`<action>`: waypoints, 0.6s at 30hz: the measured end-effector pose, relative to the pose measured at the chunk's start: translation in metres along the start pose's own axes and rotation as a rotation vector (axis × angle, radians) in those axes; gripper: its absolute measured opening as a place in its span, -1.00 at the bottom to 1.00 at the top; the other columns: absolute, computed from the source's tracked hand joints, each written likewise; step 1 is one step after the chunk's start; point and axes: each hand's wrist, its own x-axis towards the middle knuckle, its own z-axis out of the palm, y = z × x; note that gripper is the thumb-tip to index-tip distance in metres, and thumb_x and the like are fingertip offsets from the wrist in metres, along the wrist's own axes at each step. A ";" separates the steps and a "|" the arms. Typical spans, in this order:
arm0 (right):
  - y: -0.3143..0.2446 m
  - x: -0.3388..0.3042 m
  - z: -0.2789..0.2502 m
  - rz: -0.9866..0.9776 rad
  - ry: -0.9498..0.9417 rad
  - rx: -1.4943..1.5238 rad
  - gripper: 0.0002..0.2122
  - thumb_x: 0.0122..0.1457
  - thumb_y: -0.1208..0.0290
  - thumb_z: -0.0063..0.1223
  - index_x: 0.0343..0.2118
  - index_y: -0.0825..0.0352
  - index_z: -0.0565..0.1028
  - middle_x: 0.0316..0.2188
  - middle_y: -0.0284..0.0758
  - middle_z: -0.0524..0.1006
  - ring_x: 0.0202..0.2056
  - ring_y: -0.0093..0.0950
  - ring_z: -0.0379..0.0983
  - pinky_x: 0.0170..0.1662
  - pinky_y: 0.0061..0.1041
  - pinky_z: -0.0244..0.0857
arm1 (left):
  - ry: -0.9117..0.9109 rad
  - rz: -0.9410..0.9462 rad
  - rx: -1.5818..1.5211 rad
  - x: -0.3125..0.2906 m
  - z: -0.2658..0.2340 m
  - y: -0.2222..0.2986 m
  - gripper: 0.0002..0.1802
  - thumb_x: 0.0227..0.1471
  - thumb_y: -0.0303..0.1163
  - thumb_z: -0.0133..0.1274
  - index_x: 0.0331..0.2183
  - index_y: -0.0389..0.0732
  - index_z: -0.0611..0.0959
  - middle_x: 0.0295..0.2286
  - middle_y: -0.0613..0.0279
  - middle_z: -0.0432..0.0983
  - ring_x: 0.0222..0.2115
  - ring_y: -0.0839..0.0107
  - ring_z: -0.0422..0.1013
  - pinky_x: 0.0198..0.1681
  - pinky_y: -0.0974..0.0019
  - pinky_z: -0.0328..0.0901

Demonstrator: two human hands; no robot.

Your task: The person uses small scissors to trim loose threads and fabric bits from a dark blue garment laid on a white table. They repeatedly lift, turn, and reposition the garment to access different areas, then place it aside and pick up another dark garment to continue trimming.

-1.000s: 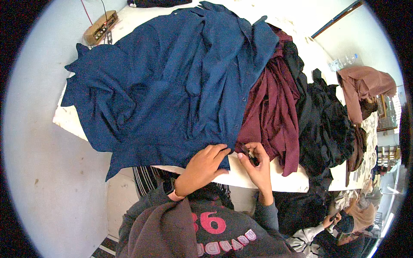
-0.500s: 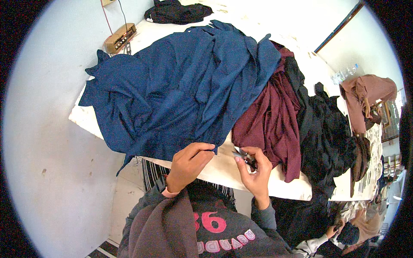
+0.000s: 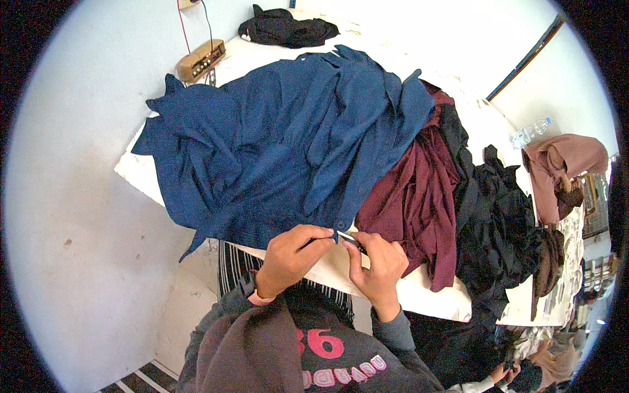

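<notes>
A large dark blue garment (image 3: 275, 144) lies rumpled across the white table, with its near edge reaching the table's front. My left hand (image 3: 288, 259) pinches the garment's front edge between thumb and fingers. In my right hand (image 3: 379, 265) is a small pair of thread snips (image 3: 350, 240), dark with pale metal blades. The blade tips are at the pinched blue edge, close to my left fingertips. Whether a thread lies between the blades is too small to tell.
To the right lie a maroon garment (image 3: 409, 203) and black garments (image 3: 498, 223). A black bundle (image 3: 288, 29) and a brown power strip (image 3: 200, 62) are at the far left. A plastic bottle (image 3: 529, 133) stands far right, near a person in brown (image 3: 563, 160). Another person's hands (image 3: 504, 374) show lower right.
My right hand has moved left with the snips, bringing the blades to the blue edge beside my left fingers. The view has shifted slightly.
</notes>
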 end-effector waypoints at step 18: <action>-0.004 0.026 0.007 0.216 0.168 0.580 -0.70 -0.06 0.54 0.30 -0.19 0.30 0.61 -0.39 -0.29 0.62 -0.43 -0.44 0.55 -0.33 -0.49 0.36 | 0.182 -0.822 -0.865 0.009 -0.004 0.000 -0.68 0.18 -0.57 0.16 -0.02 -0.34 0.57 -0.18 0.21 0.62 -0.27 0.63 0.49 -0.15 0.55 0.36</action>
